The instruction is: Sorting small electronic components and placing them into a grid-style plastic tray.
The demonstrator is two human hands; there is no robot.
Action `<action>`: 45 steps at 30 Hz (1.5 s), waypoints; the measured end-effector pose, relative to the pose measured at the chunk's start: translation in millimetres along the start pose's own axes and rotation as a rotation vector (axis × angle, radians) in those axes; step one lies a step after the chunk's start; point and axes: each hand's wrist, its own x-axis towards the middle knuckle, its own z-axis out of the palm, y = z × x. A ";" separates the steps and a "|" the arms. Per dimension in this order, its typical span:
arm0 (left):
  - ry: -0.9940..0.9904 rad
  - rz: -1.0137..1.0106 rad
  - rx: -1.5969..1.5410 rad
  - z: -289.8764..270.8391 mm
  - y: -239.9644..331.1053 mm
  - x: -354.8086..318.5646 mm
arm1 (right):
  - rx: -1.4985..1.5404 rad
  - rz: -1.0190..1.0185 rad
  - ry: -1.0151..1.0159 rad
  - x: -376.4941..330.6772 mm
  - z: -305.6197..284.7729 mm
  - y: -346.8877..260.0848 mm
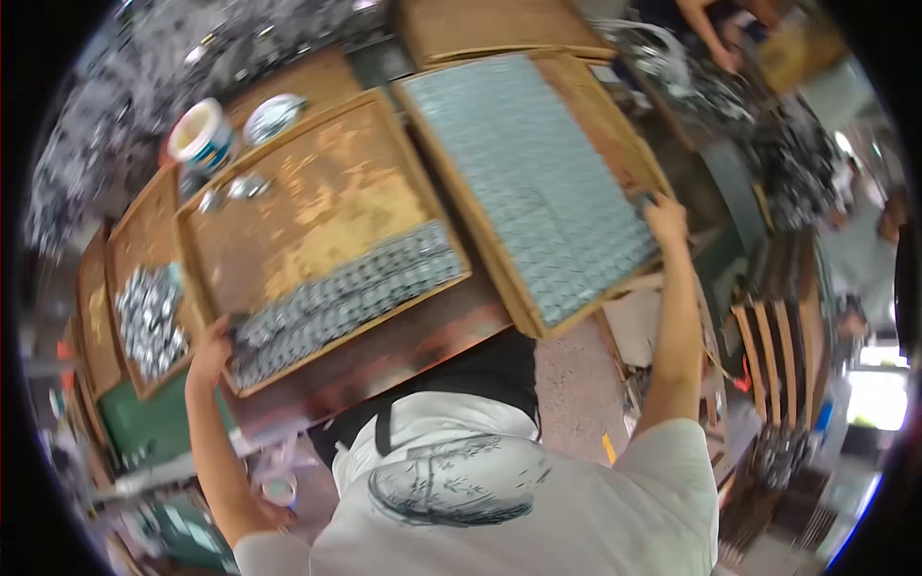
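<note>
My left hand [209, 353] is at the near left corner of a shallow wooden tray [317, 202], fingers closed over its rim. Rows of small grey metal parts [355, 298] line that tray's near side. Far out to the right, my right hand [666, 223] is closed on the near right rim of a second wooden tray [530, 312]. Closely packed flat grey pieces [538, 187] cover most of this tray. Dark patches show at the fingertips of both hands; blur hides what they are.
Loose shiny parts [152, 322] lie in a further tray at the left. A white bucket [202, 136] and a bowl of metal parts [276, 117] stand behind the middle tray. Stacked wooden frames [773, 360] are at the right. Another person's arm [709, 36] shows at the far right.
</note>
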 end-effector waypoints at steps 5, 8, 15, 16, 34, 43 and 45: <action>-0.113 0.068 0.099 10.7 4.7 16.4 | 0.473 -0.029 -0.178 39.8 21.6 85.5; 0.152 0.174 0.336 20.8 10.6 -12.2 | 0.651 -0.069 -0.378 50.7 21.2 98.0; 1.081 -0.229 0.747 -31.6 -54.6 -83.9 | 1.215 -0.064 0.002 44.4 27.1 70.1; 1.088 -0.241 0.751 -38.2 -64.4 -95.0 | 1.218 -0.067 -0.012 27.7 18.5 48.9; 0.466 0.213 -1.078 25.1 -52.8 -101.4 | 1.269 -0.448 -0.626 -207.8 32.4 -207.3; -0.036 0.447 -0.791 154.1 93.4 -93.9 | 0.701 -1.006 -0.530 -270.0 -8.0 -254.2; -0.090 0.512 -0.771 167.0 105.4 -94.2 | 0.708 -1.100 -0.423 -266.6 -6.9 -249.8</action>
